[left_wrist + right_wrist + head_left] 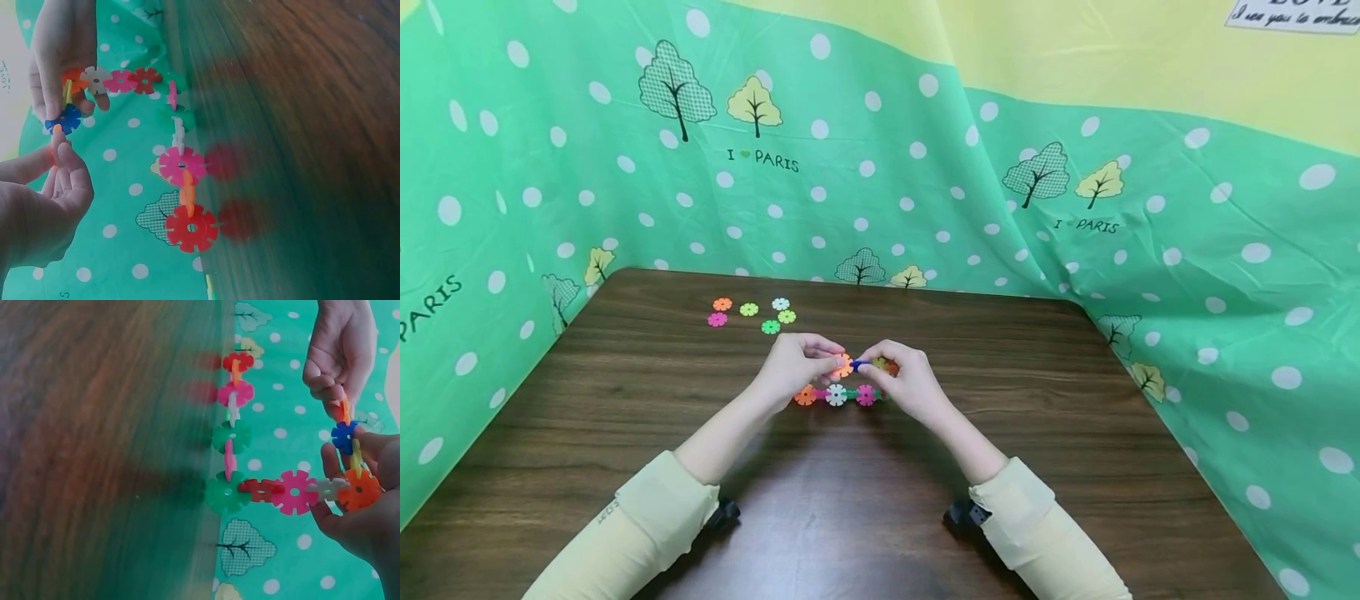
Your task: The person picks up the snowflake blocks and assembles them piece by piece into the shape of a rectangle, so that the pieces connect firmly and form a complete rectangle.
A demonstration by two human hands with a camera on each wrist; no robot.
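My left hand [793,371] pinches an orange snowflake disc [846,365] between thumb and fingertips. Opposite it, my right hand [912,383] pinches a blue snowflake disc [342,439] at the end of a chain. The orange disc meets the blue one's edge; I cannot tell how deep it is slotted. From the blue disc the chain runs through a yellow disc [356,456], another orange disc [361,489] by the right palm, then white, pink and red ones. At a green disc [227,492] it turns a corner and continues to a red disc [192,228].
Loose snowflake discs lie on the dark wooden table [1037,517] at the back left, among them a pink one [718,319], a green one [771,327] and a white one [781,303]. A green dotted curtain [865,208] hangs behind the table and along its sides.
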